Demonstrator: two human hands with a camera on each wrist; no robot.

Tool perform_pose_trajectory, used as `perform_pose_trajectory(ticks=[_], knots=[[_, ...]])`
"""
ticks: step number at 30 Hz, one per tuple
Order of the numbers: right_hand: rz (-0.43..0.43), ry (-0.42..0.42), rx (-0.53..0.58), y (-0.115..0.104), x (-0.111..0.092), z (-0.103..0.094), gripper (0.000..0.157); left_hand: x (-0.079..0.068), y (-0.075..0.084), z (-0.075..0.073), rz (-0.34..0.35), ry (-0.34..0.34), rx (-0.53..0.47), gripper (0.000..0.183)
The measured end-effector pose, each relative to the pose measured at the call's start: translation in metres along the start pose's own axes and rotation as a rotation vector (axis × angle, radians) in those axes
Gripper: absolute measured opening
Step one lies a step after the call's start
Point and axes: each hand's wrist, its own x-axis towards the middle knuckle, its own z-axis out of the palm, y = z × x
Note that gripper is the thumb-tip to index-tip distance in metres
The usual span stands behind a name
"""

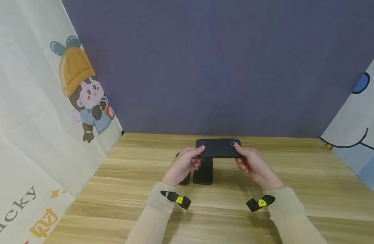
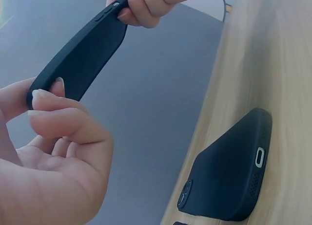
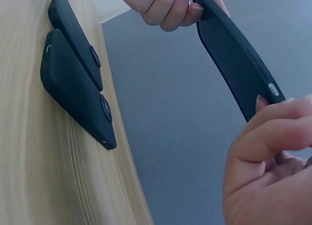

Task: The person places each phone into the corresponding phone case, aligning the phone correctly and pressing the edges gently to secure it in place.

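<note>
A black phone case [image 1: 219, 148] with two camera rings is held level above the table, its back toward the head view. My left hand [image 1: 184, 162] pinches one short end, thumb on the back and fingers curled below. At the camera end, my right hand [image 1: 252, 164] pinches it the same way. The right wrist view shows the hollow-looking inner side of the case [image 3: 226, 54], with fingertips at its rim. Two more black phone cases lie back up on the table, one [image 3: 75, 81] beside the other [image 3: 70, 30]; whether they contain phones is hidden.
The wood-grain table [image 1: 296, 176] ends at a dark grey-blue panel [image 1: 220, 67]. White printed sheets flank it, the left sheet [image 1: 22, 101] bearing a cartoon figure. A black strap with a small camera [image 1: 179, 200] sits on each wrist.
</note>
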Motion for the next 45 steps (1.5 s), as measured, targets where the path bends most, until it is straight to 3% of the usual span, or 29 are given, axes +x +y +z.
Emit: perform_pose_trajectory(ticks=[7, 10, 13, 18, 22, 29, 34, 38, 45], knots=[[0.003, -0.021, -0.002, -0.001, -0.001, 0.001, 0.039, 0.003, -0.002, 0.000, 0.006, 0.074, -0.034, 0.024], [-0.001, -0.035, -0.012, -0.001, -0.001, 0.002, 0.038, 0.003, -0.002, 0.000, 0.015, 0.092, -0.003, 0.024], [-0.004, -0.045, -0.022, 0.000, -0.001, 0.001, 0.037, 0.002, -0.002, 0.001, 0.042, 0.123, 0.138, 0.026], [0.019, -0.046, -0.076, 0.005, 0.002, 0.000, 0.038, -0.001, -0.001, 0.004, 0.120, 0.194, 0.496, 0.028], [0.028, -0.052, -0.111, 0.008, 0.005, 0.000, 0.039, -0.005, 0.005, 0.010, 0.152, 0.150, 0.717, 0.024], [0.032, -0.082, -0.193, 0.013, 0.006, 0.005, 0.040, -0.016, 0.013, 0.024, 0.106, 0.048, 1.009, 0.057], [0.030, -0.119, -0.234, 0.017, 0.007, 0.010, 0.036, -0.021, 0.012, 0.028, 0.070, 0.004, 1.106, 0.076], [0.030, -0.127, -0.254, 0.019, 0.008, 0.010, 0.042, -0.024, 0.013, 0.032, 0.059, -0.013, 1.164, 0.087], [0.094, -0.111, -0.300, 0.020, 0.009, 0.008, 0.042, -0.024, 0.009, 0.042, 0.075, -0.040, 1.320, 0.089]])
